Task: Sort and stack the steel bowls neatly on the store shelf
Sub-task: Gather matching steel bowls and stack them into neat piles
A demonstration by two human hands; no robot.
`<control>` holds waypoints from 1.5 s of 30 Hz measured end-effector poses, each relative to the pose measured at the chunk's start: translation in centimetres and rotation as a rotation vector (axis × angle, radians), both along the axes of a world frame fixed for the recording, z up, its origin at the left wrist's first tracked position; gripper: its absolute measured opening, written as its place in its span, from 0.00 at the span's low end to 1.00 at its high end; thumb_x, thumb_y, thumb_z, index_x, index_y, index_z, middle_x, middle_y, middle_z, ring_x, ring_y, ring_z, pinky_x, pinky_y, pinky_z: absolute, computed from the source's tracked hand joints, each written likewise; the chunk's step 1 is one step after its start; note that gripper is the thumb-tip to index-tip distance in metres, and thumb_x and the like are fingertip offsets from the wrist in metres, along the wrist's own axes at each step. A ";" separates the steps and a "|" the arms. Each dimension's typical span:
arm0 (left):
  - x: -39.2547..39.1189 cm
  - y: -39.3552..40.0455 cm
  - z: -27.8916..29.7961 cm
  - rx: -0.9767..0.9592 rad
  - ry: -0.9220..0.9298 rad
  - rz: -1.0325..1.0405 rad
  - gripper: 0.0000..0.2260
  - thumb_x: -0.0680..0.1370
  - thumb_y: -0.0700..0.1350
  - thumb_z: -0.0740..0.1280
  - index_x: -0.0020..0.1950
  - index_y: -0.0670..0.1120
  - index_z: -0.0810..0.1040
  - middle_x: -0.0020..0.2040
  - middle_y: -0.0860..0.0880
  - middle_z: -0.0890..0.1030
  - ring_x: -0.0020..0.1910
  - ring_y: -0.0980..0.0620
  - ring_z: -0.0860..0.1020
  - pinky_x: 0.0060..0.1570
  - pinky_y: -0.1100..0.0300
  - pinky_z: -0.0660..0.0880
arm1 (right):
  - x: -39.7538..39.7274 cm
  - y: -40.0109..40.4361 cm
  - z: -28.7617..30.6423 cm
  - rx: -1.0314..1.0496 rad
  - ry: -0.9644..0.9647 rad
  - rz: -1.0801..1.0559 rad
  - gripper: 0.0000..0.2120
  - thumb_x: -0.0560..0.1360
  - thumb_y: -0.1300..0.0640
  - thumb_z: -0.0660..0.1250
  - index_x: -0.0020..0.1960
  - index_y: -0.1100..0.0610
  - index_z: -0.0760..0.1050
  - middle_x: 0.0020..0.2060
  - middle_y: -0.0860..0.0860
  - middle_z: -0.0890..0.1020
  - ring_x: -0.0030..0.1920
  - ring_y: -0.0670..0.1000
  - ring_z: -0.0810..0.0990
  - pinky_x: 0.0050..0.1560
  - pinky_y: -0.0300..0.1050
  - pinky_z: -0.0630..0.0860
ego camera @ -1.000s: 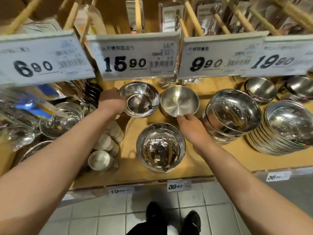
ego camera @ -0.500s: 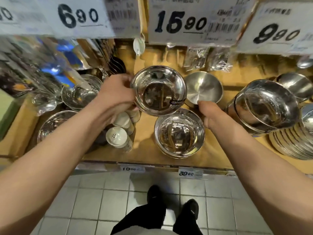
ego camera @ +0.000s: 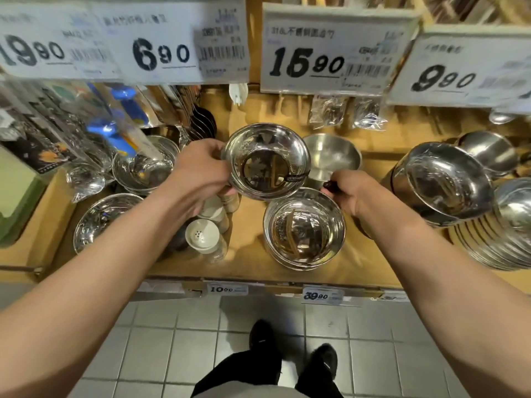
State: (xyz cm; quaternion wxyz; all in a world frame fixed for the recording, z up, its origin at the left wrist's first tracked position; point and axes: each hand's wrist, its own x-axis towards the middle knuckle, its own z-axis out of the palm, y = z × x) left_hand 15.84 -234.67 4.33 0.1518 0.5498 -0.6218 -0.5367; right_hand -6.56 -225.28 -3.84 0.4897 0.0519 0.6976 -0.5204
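My left hand (ego camera: 198, 173) grips the left rim of a shiny steel bowl (ego camera: 265, 162) and holds it in the air above the wooden shelf (ego camera: 247, 225). Just behind it on the shelf sits a matte steel bowl (ego camera: 334, 152). My right hand (ego camera: 349, 193) has its fingers curled at that bowl's near rim, with a small dark bit at the fingertips. A larger shiny bowl (ego camera: 304, 228) stands in front, below the held one and near the shelf edge.
A tilted stack of deep bowls (ego camera: 442, 179) and a stack of shallow steel dishes (ego camera: 505, 225) fill the right. Two more shiny bowls (ego camera: 143, 168) (ego camera: 100, 219) sit at the left, with white shakers (ego camera: 205, 237) between. Price cards (ego camera: 330, 50) hang overhead.
My left hand has lifted the shiny bowl off the shelf and brought it forward, over the front bowl. The right hand has stayed at the matte bowl's rim. My view has swung left.
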 end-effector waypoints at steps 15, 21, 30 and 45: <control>0.4 1.4 1.4 -0.023 0.080 0.040 0.08 0.78 0.31 0.68 0.51 0.44 0.81 0.43 0.41 0.85 0.28 0.52 0.83 0.26 0.64 0.77 | 1.2 2.7 5.6 -0.066 0.153 0.008 0.08 0.82 0.69 0.57 0.58 0.63 0.71 0.44 0.58 0.77 0.36 0.51 0.77 0.24 0.36 0.77; 1.1 2.4 3.2 -0.019 0.124 0.069 0.10 0.79 0.32 0.68 0.47 0.47 0.80 0.44 0.42 0.85 0.31 0.50 0.85 0.28 0.63 0.80 | 3.2 5.3 7.9 -0.117 0.141 0.033 0.05 0.80 0.67 0.61 0.52 0.64 0.76 0.45 0.58 0.81 0.39 0.51 0.80 0.36 0.40 0.81; 4.0 4.3 3.8 -0.055 0.143 0.039 0.07 0.79 0.35 0.69 0.53 0.45 0.82 0.45 0.43 0.87 0.36 0.49 0.87 0.32 0.62 0.81 | 6.6 15.2 9.9 -0.153 0.373 0.014 0.05 0.76 0.64 0.65 0.44 0.61 0.79 0.35 0.53 0.84 0.32 0.49 0.83 0.43 0.46 0.84; -1.0 15.4 6.4 -0.032 0.207 -0.208 0.09 0.77 0.43 0.73 0.53 0.56 0.86 0.48 0.46 0.88 0.43 0.44 0.87 0.41 0.53 0.84 | 2.7 32.6 11.4 -0.157 0.379 -0.181 0.09 0.76 0.62 0.67 0.55 0.62 0.78 0.33 0.49 0.86 0.35 0.50 0.86 0.41 0.41 0.83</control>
